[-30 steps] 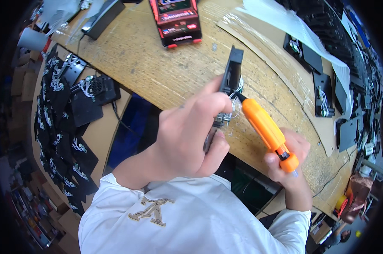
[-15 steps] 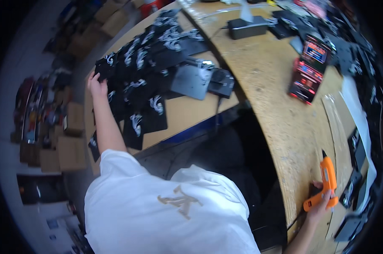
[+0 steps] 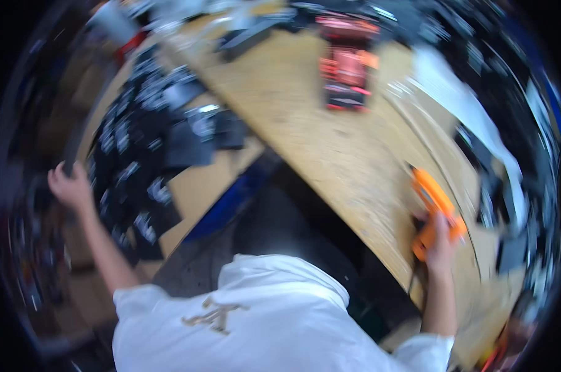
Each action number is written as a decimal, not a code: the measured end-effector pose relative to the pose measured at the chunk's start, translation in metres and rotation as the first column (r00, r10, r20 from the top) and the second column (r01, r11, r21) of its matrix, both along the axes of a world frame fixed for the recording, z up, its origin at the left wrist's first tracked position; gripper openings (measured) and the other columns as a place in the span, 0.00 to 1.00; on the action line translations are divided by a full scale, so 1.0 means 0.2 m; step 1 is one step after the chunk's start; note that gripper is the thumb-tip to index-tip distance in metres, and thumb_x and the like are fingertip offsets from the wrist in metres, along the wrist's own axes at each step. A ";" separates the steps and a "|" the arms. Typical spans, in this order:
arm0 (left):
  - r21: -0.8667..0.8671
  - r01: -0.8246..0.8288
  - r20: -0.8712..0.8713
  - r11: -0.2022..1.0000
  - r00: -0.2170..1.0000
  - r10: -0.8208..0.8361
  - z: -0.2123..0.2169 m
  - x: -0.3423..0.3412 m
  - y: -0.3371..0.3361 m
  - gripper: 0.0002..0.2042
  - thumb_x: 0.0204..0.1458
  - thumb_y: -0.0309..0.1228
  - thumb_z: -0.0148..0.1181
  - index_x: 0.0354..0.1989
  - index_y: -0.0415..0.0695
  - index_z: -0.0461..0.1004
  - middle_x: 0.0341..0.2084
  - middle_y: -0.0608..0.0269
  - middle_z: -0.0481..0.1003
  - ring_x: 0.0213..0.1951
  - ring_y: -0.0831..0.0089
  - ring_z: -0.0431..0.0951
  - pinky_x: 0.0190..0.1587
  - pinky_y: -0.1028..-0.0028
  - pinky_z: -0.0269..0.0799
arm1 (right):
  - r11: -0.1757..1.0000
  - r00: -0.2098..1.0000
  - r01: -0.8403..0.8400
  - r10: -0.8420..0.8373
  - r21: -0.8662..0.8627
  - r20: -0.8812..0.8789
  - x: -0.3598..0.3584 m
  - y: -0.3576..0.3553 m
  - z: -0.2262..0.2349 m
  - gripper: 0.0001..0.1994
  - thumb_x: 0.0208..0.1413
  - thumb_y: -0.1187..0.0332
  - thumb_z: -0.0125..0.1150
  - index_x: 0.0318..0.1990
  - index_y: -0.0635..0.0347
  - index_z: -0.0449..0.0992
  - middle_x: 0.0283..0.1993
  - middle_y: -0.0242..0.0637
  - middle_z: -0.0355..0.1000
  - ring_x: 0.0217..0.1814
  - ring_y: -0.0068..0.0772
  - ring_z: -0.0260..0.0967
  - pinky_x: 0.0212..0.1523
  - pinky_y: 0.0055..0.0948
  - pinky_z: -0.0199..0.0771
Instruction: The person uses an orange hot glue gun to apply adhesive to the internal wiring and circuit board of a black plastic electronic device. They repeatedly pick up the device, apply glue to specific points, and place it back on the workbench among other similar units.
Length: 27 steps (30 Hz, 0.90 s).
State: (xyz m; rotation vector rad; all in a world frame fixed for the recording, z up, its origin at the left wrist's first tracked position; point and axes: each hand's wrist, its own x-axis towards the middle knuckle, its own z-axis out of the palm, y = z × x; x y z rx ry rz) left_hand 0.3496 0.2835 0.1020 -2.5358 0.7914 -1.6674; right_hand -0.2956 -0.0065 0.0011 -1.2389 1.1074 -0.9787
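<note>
My right hand (image 3: 440, 248) is wrapped round the handle of an orange hot glue gun (image 3: 434, 193), its dark nozzle pointing away from me above the wooden bench. At the far left my left hand (image 3: 73, 187) is open, fingers apart, with nothing seen in it. It is beside the outer edge of many flat black pieces (image 3: 128, 164) bearing tangled whitish wires or cords, spread over a tan board. Motion blur hides their detail. A dark grey flat panel (image 3: 187, 144) lies at the right side of these pieces.
A phone-like device with a lit red screen (image 3: 347, 65) is at the back of the wooden bench (image 3: 305, 111). Black parts and a long white strip (image 3: 472, 93) line the right. A dark gap separates bench and board. Blurred cartons (image 3: 85, 291) stand at lower left.
The view has swung to the right. My left hand has come away from the black piece it was touching, and its fingers have spread. My right hand still holds the glue gun.
</note>
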 end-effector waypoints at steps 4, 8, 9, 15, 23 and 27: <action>-0.408 0.840 -0.396 0.358 0.191 -0.898 0.02 -0.88 -0.78 0.12 0.53 0.14 0.52 0.46 0.33 0.66 0.59 0.43 0.61 0.54 0.57 0.72 0.55 0.64 0.67 | 0.955 0.907 -0.288 0.246 -0.075 -0.341 0.10 -0.08 0.12 0.11 0.59 0.64 0.56 0.34 0.63 0.77 0.28 0.32 0.74 0.30 0.23 0.69 0.32 0.25 0.69; -0.071 0.844 -0.542 -0.531 -0.480 -0.690 0.22 -1.95 -1.41 0.06 0.46 0.18 0.59 0.31 0.36 0.70 0.37 0.45 0.75 0.38 0.52 0.79 0.51 0.44 0.68 | 0.939 0.925 -0.211 0.102 -0.271 -0.366 -0.02 -0.05 0.10 0.13 0.53 0.61 0.62 0.26 0.62 0.75 0.18 0.38 0.68 0.18 0.33 0.65 0.22 0.30 0.64; -0.082 0.791 -0.535 -0.606 -0.548 -0.643 0.21 -2.13 -1.58 0.08 0.43 0.20 0.61 0.32 0.37 0.71 0.37 0.47 0.75 0.38 0.54 0.80 0.49 0.52 0.71 | 0.919 0.923 -0.225 0.094 -0.325 -0.374 -0.04 -0.06 0.12 0.14 0.51 0.59 0.63 0.24 0.61 0.74 0.16 0.42 0.67 0.16 0.39 0.65 0.20 0.33 0.64; 0.320 0.847 -0.844 -0.425 0.052 -0.533 -0.06 -2.78 -2.41 0.20 0.46 0.42 0.62 0.47 0.48 0.73 0.39 0.50 0.74 0.42 0.57 0.75 0.43 0.64 0.71 | 0.856 0.962 -0.199 0.078 -0.478 -0.262 -0.04 -0.05 0.08 0.12 0.49 0.64 0.65 0.22 0.61 0.71 0.16 0.41 0.64 0.16 0.43 0.63 0.20 0.31 0.63; 0.239 0.891 -0.944 -0.385 0.120 -0.308 -0.17 -3.00 -2.65 0.35 0.42 0.49 0.63 0.63 0.61 0.61 0.56 0.42 0.64 0.59 0.50 0.64 0.60 0.62 0.62 | 0.891 0.943 -0.270 0.167 -0.366 -0.287 -0.06 -0.06 0.11 0.13 0.50 0.56 0.62 0.27 0.57 0.76 0.20 0.43 0.71 0.23 0.48 0.71 0.27 0.39 0.72; -0.093 0.860 -0.963 -0.502 -0.205 -0.174 -0.08 -2.84 -2.66 0.27 0.44 0.38 0.62 0.56 0.54 0.65 0.50 0.49 0.68 0.50 0.56 0.70 0.52 0.66 0.67 | 0.886 0.950 -0.252 0.149 -0.390 -0.276 -0.06 -0.07 0.09 0.13 0.50 0.58 0.63 0.25 0.59 0.74 0.18 0.43 0.68 0.21 0.45 0.68 0.24 0.36 0.69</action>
